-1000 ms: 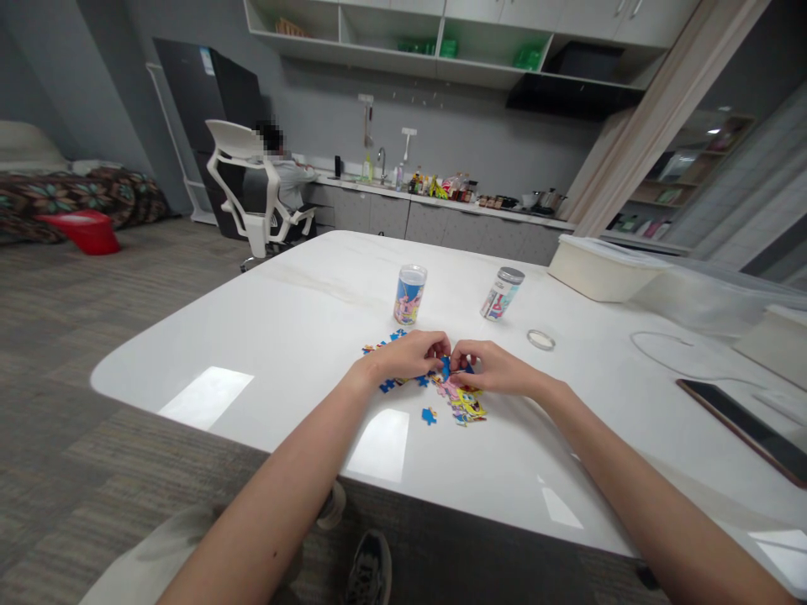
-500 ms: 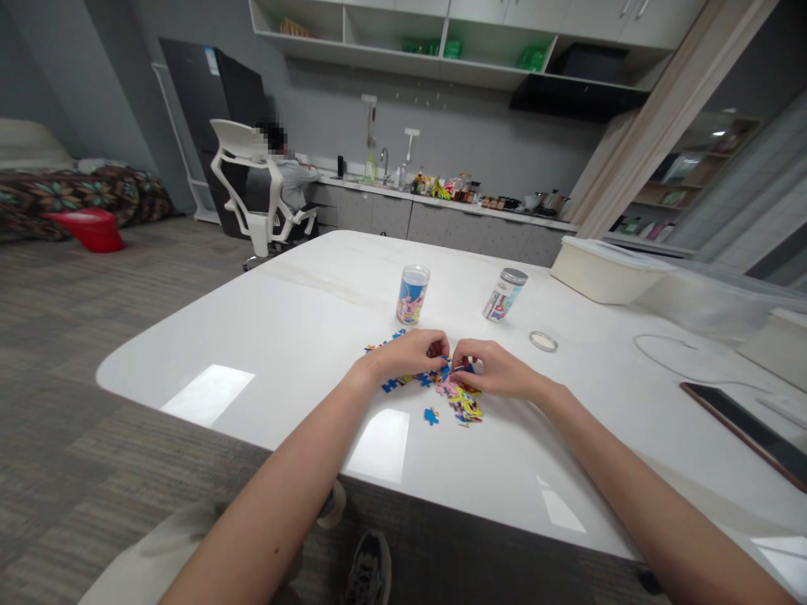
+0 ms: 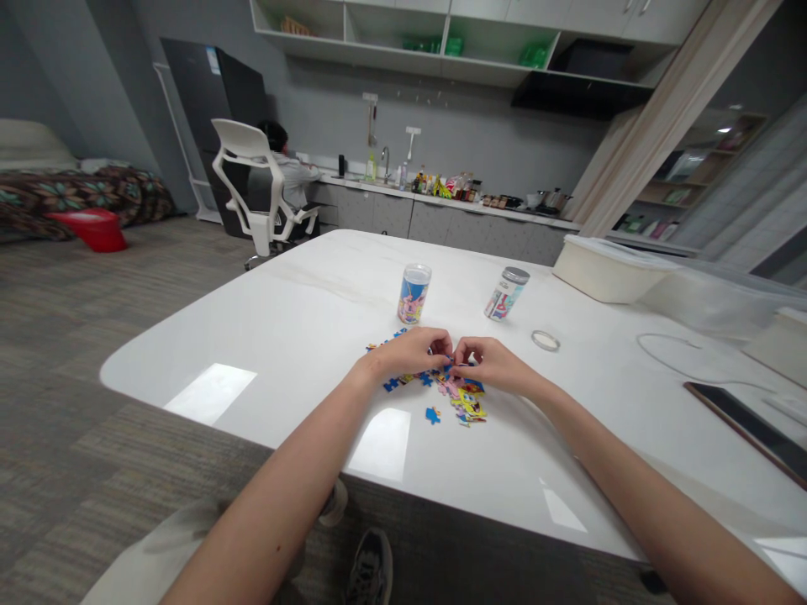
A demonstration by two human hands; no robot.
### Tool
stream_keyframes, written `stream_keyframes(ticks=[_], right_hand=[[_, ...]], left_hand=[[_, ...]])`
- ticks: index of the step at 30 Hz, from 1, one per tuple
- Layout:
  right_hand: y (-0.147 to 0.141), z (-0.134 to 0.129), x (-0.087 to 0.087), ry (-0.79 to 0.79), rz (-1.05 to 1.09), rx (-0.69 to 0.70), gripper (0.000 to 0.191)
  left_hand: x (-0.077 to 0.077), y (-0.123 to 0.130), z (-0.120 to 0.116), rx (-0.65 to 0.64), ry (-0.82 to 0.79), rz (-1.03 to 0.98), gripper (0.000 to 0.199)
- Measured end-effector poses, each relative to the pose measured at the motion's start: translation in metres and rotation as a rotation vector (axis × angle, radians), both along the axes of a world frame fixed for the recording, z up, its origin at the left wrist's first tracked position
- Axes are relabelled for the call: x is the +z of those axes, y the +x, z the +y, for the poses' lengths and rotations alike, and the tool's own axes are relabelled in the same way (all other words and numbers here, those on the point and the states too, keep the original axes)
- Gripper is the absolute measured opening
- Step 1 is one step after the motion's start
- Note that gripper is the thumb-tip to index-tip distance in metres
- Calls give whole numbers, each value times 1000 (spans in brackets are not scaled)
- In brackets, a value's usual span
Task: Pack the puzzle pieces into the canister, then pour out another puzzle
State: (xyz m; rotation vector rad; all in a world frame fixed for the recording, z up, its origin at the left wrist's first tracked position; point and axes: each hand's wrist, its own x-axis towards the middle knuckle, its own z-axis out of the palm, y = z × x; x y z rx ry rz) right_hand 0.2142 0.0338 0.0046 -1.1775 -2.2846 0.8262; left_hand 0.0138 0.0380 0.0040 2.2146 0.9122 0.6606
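On the bench (image 3: 252, 336), puzzle pieces (image 3: 470, 405) are lying before the left canister (image 3: 413, 296); a ring (image 3: 537, 345) is lying before and right of the right canister (image 3: 506, 296), a phone (image 3: 750, 430) farther right.

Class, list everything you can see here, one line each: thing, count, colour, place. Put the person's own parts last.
Jigsaw pieces: many, blue, yellow, pink; table centre
Table: one, white; middle
Blue-printed canister: one; beyond the pieces
Grey-lidded canister: one, multicoloured; right of it
Ring: one, silvery; table, right
Dark-screened device: one; table's right
Cable: one, pale; beside device
Storage boxes: at least two, cream; far right
Chair: one, white; beyond table
Seated person: one, grey sleeve; at chair
Red bin: one; floor, left
Fridge: one, dark; back left
Bottles: several, mixed; counter
Curtains: beige; right
Shoes: two, dark and pale; below table
Left hand, right hand: bare; fingertips pinched at pieces
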Motion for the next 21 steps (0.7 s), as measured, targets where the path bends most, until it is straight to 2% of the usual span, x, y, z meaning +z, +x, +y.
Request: stream_keyframes(ticks=[9,12,18,21], right_hand=[[-1,1,-1,-161,99,3,20],[-1,1,0,-210,180,-40,23],[-4,-1,3,-171,263,-72,28],[-5,-3,4,-195,281,-79,28]], left_hand=[[1,4,3,59,-130,-124,8],[2,6,6,112,-251,-227,5],[1,5,5,235,-521,-354,5],[4,1,6,313,-510,-469,5]])
